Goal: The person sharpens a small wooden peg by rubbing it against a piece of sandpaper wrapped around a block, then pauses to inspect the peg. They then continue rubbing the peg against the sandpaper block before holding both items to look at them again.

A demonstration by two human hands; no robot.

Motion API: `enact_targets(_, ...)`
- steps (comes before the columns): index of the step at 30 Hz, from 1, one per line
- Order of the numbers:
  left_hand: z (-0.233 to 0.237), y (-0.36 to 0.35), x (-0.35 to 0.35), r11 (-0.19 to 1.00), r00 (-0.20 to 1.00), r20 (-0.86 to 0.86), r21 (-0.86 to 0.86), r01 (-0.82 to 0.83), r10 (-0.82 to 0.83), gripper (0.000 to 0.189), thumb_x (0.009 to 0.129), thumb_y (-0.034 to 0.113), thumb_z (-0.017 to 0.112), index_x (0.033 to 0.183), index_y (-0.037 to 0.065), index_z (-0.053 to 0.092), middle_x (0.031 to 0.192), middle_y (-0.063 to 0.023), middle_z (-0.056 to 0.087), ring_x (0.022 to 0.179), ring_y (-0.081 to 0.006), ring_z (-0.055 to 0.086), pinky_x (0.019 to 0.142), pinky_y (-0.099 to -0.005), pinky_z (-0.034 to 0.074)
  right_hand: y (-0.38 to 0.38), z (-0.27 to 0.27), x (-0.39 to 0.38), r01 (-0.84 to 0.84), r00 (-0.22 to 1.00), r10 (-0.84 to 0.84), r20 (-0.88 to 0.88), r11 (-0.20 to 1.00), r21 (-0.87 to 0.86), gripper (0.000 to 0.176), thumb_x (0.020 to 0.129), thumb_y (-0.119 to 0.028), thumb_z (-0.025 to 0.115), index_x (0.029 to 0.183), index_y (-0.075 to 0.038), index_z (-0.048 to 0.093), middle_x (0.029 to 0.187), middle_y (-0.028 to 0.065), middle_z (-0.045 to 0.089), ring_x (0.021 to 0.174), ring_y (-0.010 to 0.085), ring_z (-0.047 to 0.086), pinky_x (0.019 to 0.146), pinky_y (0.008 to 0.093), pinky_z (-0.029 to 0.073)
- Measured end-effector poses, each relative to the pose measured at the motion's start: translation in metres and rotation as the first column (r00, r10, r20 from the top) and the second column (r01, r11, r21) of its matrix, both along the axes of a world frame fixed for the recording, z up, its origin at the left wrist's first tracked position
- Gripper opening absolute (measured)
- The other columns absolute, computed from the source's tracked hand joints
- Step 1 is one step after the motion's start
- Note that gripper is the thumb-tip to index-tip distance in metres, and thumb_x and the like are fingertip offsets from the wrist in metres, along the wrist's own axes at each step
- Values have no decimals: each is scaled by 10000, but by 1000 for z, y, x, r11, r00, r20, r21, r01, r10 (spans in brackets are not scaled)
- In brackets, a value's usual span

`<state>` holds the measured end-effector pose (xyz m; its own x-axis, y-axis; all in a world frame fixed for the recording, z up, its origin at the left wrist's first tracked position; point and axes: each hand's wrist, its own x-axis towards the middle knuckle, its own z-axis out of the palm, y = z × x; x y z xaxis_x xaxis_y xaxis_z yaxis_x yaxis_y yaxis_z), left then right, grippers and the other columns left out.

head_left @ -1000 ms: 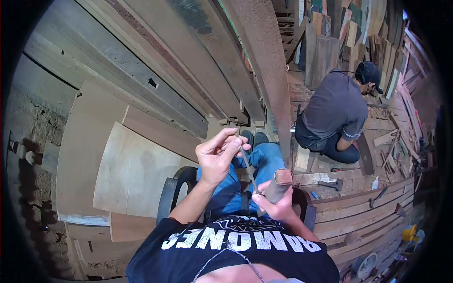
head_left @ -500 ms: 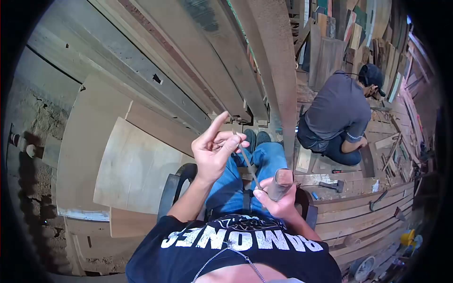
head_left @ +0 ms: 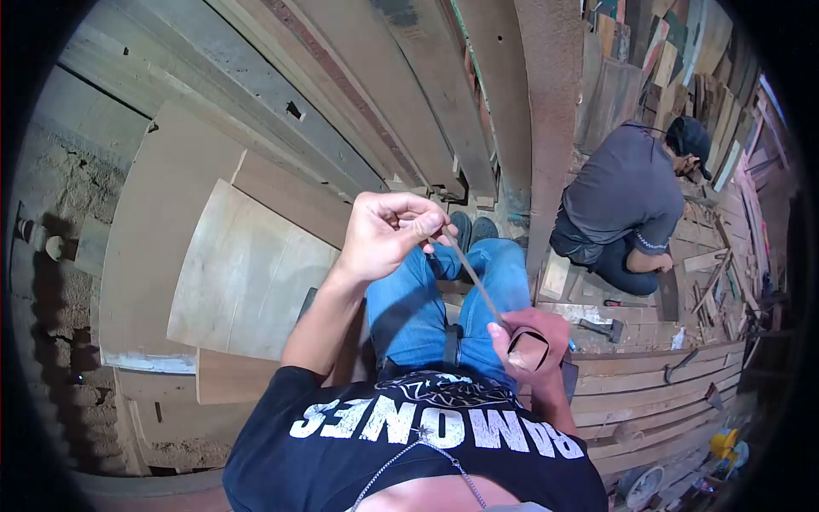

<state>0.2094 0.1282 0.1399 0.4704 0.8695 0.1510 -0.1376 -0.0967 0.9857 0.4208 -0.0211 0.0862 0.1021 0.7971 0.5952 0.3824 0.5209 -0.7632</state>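
Fingers (head_left: 426,224) of the left hand (head_left: 375,241) are being held in a narrow pinch on one end of a thin rod (head_left: 473,271). Between the two hands the rod is being stretched slantwise, its other end being met near the right thumb. A squared block (head_left: 527,352) is being gripped by the right hand (head_left: 550,328); whether rod and block are being joined there cannot be told.

Because only the tip is being pinched on the left, a slip is being risked: were that pinch relaxed, the rod could be dropped onto the jeans (head_left: 405,307) below. Bending is also being invited by uneven pressure, since the middle is being left unsupported.

A slim, straight, dull brownish form is being shown by the rod; wood or metal cannot be told. On the block, a rounded-square, pale brown end is being framed by a dark rim. Left of the left fingers, a smooth, pale wood panel (head_left: 247,269) is being displayed; beyond them, long, dusty boards (head_left: 409,77) are being stacked side by side.
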Motion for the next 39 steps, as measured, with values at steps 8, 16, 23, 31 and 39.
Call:
enact_targets(8, 20, 14, -4, 966, 952, -301, 256, 31, 49, 132, 945, 90, 702, 894, -29, 726, 826, -100, 743, 756, -185, 745, 667, -266, 579, 9, 15, 22, 39, 955, -70, 288, 993, 112, 185, 689, -12, 811, 841, -10, 705, 591, 73, 626, 491, 206, 608, 476, 308, 430)
enact_targets(16, 34, 10, -3, 938, 982, -167, 318, 139, -89, 138, 980, 30, 623, 902, -63, 690, 760, -137, 725, 733, -206, 744, 679, -296, 620, 15, 23, 27, 115, 976, -143, 166, 979, 166, 249, 652, -13, 856, 863, -29, 725, 596, 55, 616, 472, 189, 574, 457, 303, 380)
enact_targets(23, 46, -2, -3, 941, 995, -55, 324, 95, -81, 114, 957, 42, 663, 915, -51, 713, 777, -114, 734, 722, -155, 732, 673, -269, 593, 14, 17, 19, 87, 991, -96, 95, 992, 92, 213, 662, -14, 849, 835, -35, 727, 641, 67, 675, 484, 196, 605, 462, 298, 417)
enact_targets(31, 63, -22, 11, 822, 989, 96, 568, 38, -112, 79, 828, 11, 786, 897, -25, 770, 792, -122, 744, 687, -178, 720, 610, -268, 543, 2, 16, 6, -6, 998, 6, -63, 1000, 8, 183, 743, -6, 798, 881, -26, 680, 634, 78, 674, 515, 168, 641, 494, 274, 493)
enact_targets(39, 72, -30, 14, 774, 991, 86, 632, 25, -102, 166, 783, 88, 849, 897, -7, 775, 791, -115, 743, 662, -172, 718, 574, -259, 538, -7, 14, 3, -125, 956, 93, -277, 987, -98, 153, 764, -14, 774, 878, -24, 672, 637, 77, 675, 526, 161, 644, 503, 272, 492)
